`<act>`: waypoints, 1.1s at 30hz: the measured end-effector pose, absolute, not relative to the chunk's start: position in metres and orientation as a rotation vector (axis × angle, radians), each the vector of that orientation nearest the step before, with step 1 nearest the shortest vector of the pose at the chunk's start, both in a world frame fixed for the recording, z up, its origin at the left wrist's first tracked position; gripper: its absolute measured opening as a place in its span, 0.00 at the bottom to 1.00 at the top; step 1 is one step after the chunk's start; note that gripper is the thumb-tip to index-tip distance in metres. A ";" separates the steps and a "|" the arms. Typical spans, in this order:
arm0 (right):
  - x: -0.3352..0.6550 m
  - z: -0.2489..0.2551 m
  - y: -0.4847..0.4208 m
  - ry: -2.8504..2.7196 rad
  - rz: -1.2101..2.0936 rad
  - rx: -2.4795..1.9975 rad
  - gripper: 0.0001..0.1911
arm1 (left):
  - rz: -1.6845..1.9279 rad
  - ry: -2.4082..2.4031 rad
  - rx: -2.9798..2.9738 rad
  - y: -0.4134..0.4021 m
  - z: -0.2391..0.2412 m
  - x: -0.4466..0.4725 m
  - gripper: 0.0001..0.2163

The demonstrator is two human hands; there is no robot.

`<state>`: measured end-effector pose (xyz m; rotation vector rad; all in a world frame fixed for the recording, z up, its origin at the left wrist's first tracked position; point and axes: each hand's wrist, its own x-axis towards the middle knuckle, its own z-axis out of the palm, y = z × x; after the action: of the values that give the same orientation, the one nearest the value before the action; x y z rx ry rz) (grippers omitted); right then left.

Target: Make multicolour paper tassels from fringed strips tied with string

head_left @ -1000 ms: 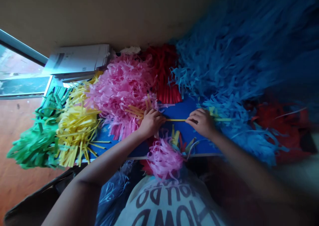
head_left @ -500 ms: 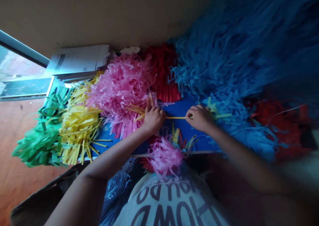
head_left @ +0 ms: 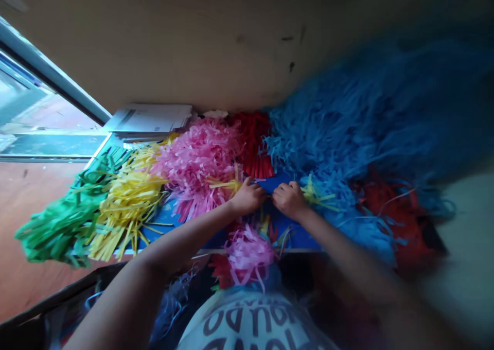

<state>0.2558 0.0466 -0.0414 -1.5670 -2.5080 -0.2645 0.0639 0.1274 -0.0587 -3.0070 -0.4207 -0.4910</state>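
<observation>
My left hand (head_left: 249,196) and my right hand (head_left: 289,199) are close together over the blue tabletop (head_left: 281,179), fingers closed. Between them they hold a piece of yellow fringed paper (head_left: 317,194); its cut strips fan out past both hands. The part running from hand to hand is mostly hidden by my fingers. A pink fringed paper bundle (head_left: 203,154) lies beside my left hand. Just below my hands, at the table's near edge, is a smaller pink paper tuft (head_left: 250,255) with a few yellow and red strips by it.
Yellow fringe (head_left: 133,190) and green fringe (head_left: 57,231) hang over the table's left end. Red fringe (head_left: 254,141) lies at the back, near a paper stack (head_left: 154,117). A large blue fringe pile (head_left: 347,128) and more red fringe (head_left: 397,221) fill the right side.
My hands have come closer together, so the stretched yellow strip between them hardly shows. The camera view has tilted up, showing more wall.
</observation>
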 end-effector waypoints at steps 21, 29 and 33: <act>0.174 0.096 0.028 -1.378 1.688 -0.909 0.16 | -1.422 -0.493 -2.763 0.058 0.097 -0.038 0.06; 0.134 0.065 0.010 -0.862 1.729 -0.894 0.15 | -1.872 -1.197 -2.662 0.022 0.073 -0.032 0.04; 0.131 0.061 0.008 -0.756 1.665 -0.940 0.14 | -1.916 -1.214 -2.697 0.020 0.066 -0.031 0.04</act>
<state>0.1309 0.0081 0.0614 -0.9401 -0.7563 1.6655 -0.0313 0.0204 0.0662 -2.6968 -1.2144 -1.9155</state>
